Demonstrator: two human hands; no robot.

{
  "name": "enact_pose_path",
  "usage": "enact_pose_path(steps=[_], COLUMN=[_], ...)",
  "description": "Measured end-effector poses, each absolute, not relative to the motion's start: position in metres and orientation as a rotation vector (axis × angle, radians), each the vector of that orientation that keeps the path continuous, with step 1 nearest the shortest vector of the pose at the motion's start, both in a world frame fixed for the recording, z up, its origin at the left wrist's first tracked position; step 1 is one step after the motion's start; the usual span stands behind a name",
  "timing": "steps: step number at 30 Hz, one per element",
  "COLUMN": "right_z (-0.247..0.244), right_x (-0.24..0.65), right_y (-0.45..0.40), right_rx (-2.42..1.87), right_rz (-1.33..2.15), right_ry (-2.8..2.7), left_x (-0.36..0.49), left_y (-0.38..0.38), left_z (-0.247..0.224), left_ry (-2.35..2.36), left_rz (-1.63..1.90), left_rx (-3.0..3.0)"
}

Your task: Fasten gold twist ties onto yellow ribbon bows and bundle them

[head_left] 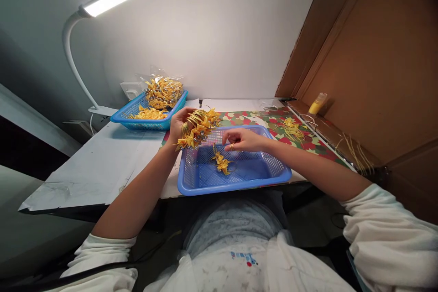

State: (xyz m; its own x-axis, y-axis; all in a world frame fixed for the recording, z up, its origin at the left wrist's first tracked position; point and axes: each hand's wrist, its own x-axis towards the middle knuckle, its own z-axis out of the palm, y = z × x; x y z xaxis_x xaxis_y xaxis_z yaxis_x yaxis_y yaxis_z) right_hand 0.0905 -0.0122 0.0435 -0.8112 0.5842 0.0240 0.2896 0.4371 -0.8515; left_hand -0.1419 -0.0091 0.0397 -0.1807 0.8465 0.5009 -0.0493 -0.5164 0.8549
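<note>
My left hand (178, 124) is closed around a thick bunch of yellow ribbon bows (200, 130) with small silver bells and looped gold cords. The bunch hangs over the left rim of a blue plastic basket (236, 185). Above that basket's middle is my right hand (241, 140), fingers curled in with thumb and index tips close together. Whatever they may pinch is too small to make out. A gold ring shows on one of its fingers. Below it, a few loose yellow bows (221, 163) with thin gold cords lie on the basket floor.
At the back left, a second blue basket (143, 124) holds yellow bows and a clear bag of belled bows (164, 91). A lamp (70, 50) arches over the table. Gold-corded pieces (291, 128) lie on the patterned mat at right, near a small yellow bottle (317, 104) by the cardboard.
</note>
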Motion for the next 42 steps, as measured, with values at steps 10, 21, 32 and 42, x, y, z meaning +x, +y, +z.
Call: enact_pose_path(steps=[10,21,32,42], right_z=[0.044,0.054,0.053,0.050], right_x=[0.098,0.107,0.103,0.104], right_y=[-0.024,-0.016,-0.018,-0.013], right_rx=[-0.739,-0.390,-0.699,-0.705], right_rz=[1.224,1.691,1.141,1.218], right_ry=[-2.946,-2.444,-2.038,-1.824], left_x=[-0.143,-0.147,-0.143,-0.144], left_y=[-0.009,-0.004,-0.006,-0.006], left_z=[0.040,0.032,0.037,0.036], left_ry=[0.959,0.898,0.912,0.948], left_rz=[1.769,1.739,1.750,1.755], left_rx=[1.443,1.415,1.383,1.418])
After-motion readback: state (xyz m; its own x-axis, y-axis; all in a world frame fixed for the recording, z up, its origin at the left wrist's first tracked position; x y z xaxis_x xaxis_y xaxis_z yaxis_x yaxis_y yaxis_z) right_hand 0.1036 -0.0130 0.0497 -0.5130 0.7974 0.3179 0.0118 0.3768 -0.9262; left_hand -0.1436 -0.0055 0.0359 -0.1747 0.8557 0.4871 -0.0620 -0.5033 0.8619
